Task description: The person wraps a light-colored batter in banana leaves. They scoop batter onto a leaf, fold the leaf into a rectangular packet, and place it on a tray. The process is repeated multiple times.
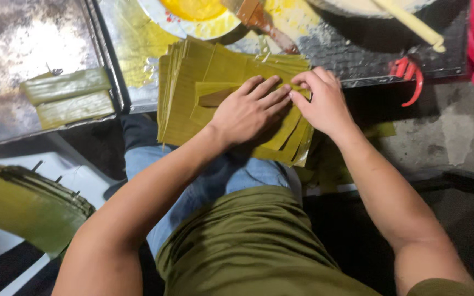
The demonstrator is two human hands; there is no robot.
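Observation:
A stack of yellow-green leaf sheets (pixel 185 82) lies on a metal tray (pixel 138 98) in front of me. My left hand (pixel 245 112) presses flat on a folded leaf piece (pixel 215 93) on top of the stack. My right hand (pixel 322 101) pinches the edge of the same folded leaf (pixel 286 137) beside the left fingertips. Both hands touch the leaf; the fold under the palms is hidden.
Two wrapped leaf parcels (pixel 69 96) lie on a second metal tray (pixel 6 55) at left. A plate with yellow filling (pixel 198 16) and a brush (pixel 259 22) sit behind the stack. Red scissors (pixel 410 77) lie at right. Another leaf pile (pixel 23 205) rests lower left.

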